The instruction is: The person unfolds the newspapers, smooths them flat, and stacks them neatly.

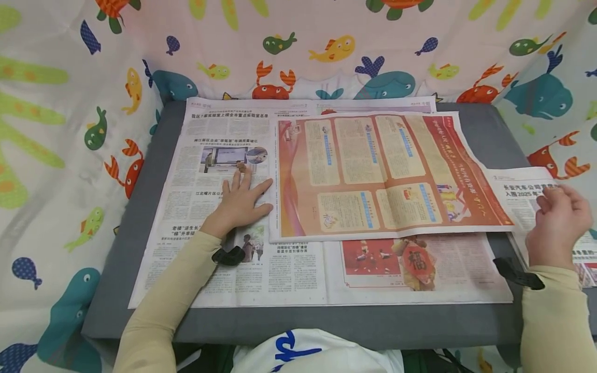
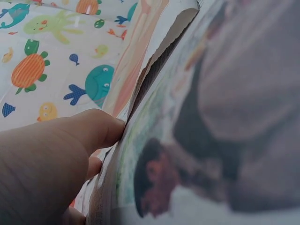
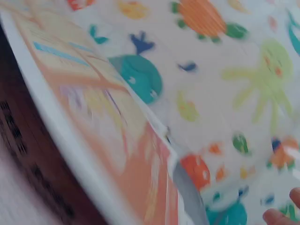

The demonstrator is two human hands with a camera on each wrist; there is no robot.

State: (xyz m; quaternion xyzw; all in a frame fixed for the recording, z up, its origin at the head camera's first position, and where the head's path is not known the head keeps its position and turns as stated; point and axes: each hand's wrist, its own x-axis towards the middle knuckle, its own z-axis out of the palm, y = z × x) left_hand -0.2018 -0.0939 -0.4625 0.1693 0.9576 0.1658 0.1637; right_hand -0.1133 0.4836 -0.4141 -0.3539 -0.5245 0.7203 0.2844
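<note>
1. Laid: newspaper (image 1: 298, 280) across the worktop (image 1: 364, 329), orange sheet (image 1: 382, 176) on top.
2. Left hand (image 1: 240, 204) rests on the newspaper, fingers spread.
3. Seemingly left: side newspaper (image 1: 515, 207) at the right edge; right hand (image 1: 559, 225) curled, pinch unclear.

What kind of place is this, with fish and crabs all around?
Probably a small curtained-off work booth, though I can't be sure: sea-animal curtains hang close around a gray table, and newspapers lie spread on it.

Orange newspaper sheet (image 1: 396, 176); grey table (image 1: 345, 324); sea-creature-patterned cloth (image 1: 308, 26); left wristband (image 1: 229, 256) probably black
</note>
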